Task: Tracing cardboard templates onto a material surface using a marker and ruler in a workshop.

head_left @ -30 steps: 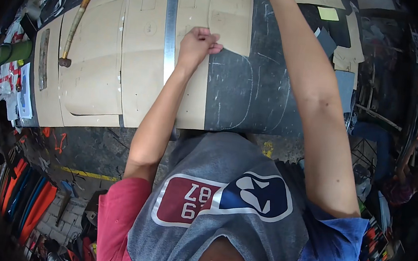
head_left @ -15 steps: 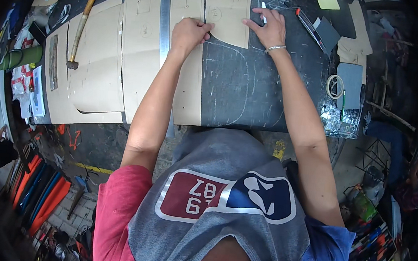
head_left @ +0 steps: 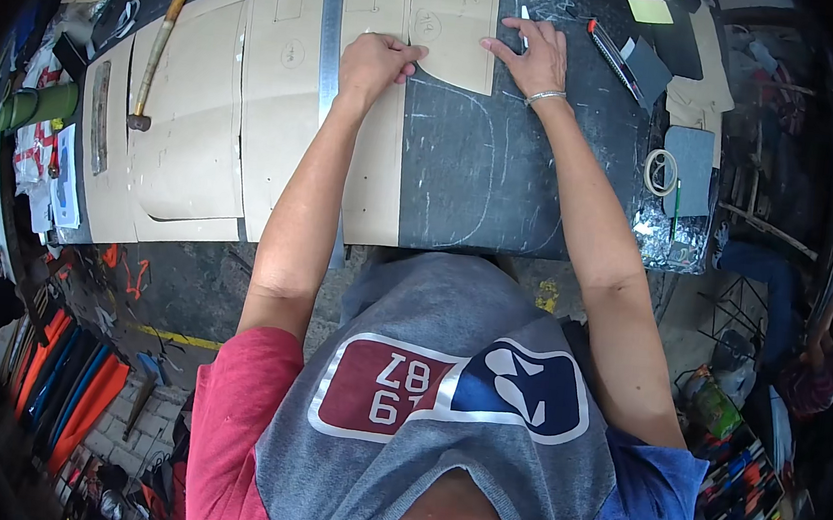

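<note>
A tan paper pattern piece (head_left: 455,38) with a curved lower left edge lies on the black tabletop, toward its far side. My left hand (head_left: 380,66) pinches that curved edge between thumb and fingers. At the piece's right edge, my right hand (head_left: 538,59) has its thumb tip touching the paper. A slim white pen (head_left: 526,20) stands up between the fingers of this hand. A long metal ruler (head_left: 332,26) lies under my left forearm, across the larger tan pattern sheets (head_left: 279,126).
On the left are a wooden-handled hammer (head_left: 160,60) and a green roll (head_left: 35,107). To the right lie a box cutter (head_left: 612,53), dark grey pieces (head_left: 648,74), yellow notes (head_left: 649,10) and a tape roll (head_left: 660,173). Pale chalk lines mark the black surface (head_left: 491,167).
The view has shifted slightly. Both hands keep nearly the same places on the pattern piece, and the white pen stays in my right hand.
</note>
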A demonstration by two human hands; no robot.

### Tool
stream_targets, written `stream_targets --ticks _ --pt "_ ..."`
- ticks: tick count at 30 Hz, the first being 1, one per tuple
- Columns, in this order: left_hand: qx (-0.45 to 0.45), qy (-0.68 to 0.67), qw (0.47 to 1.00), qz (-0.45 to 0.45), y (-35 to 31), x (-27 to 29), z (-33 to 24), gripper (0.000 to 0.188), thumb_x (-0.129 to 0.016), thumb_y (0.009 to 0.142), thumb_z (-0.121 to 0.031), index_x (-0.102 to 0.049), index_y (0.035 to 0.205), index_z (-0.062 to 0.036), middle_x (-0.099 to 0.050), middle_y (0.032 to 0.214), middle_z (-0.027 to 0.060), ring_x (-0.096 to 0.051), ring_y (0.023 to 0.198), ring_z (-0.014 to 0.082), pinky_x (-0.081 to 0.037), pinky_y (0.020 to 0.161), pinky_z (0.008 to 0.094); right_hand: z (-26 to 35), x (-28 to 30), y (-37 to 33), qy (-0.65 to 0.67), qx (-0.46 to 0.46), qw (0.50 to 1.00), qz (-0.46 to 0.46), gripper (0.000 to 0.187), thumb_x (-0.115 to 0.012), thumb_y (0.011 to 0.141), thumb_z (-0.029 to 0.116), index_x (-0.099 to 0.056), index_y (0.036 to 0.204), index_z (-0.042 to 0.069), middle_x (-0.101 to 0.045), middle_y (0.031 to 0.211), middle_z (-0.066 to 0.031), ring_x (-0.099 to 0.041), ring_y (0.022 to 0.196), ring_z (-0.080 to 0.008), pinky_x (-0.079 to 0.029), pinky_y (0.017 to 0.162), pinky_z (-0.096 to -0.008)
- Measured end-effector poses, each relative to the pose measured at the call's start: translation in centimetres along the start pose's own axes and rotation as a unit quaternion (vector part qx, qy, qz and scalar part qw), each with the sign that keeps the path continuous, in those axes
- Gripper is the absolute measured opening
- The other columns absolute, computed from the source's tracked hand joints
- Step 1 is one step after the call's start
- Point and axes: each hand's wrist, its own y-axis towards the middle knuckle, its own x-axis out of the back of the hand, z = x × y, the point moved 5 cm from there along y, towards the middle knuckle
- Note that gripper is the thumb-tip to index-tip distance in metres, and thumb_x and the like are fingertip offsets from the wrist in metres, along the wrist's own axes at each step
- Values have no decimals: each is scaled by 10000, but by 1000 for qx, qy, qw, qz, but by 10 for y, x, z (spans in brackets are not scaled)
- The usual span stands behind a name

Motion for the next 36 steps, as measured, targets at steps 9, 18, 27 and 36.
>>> stream_targets --ticks 9,18,27,36 --pt "3 -30 999 14 3 -1 1 305 -810 821 -317 -737 767 -26 -658 649 -1 -588 561 63 -504 563 214 -1 0 0 12 -14 1000 8 578 -841 683 567 -738 1133 219 -615 1022 -27 -527 958 -230 -460 890 -342" --pt "3 -32 999 12 3 -1 -1 315 -818 811 -324 -729 743 -30 -647 637 0 -582 550 64 -512 559 208 -4 0 0 15 -12 1000 6 561 -838 696 555 -734 1141 230 -595 993 -31 -519 944 -228 -458 881 -348" --pt "-3 -15 1000 21 3 -2 1 336 -822 806 -335 -712 706 -34 -636 621 -3 -573 543 63 -505 552 211 -3 -2 -1 30 -21 999 19 574 -800 718 585 -719 1141 205 -595 1019 -66 -519 997 -280 -445 937 -380" --pt "1 -22 999 28 5 -3 1 323 -833 801 -320 -711 711 -35 -643 623 -1 -572 543 63 -505 549 216 -5 -2 -1 39 -10 999 7 573 -804 716 581 -720 1144 209 -589 1002 -54 -515 984 -276 -442 936 -379"
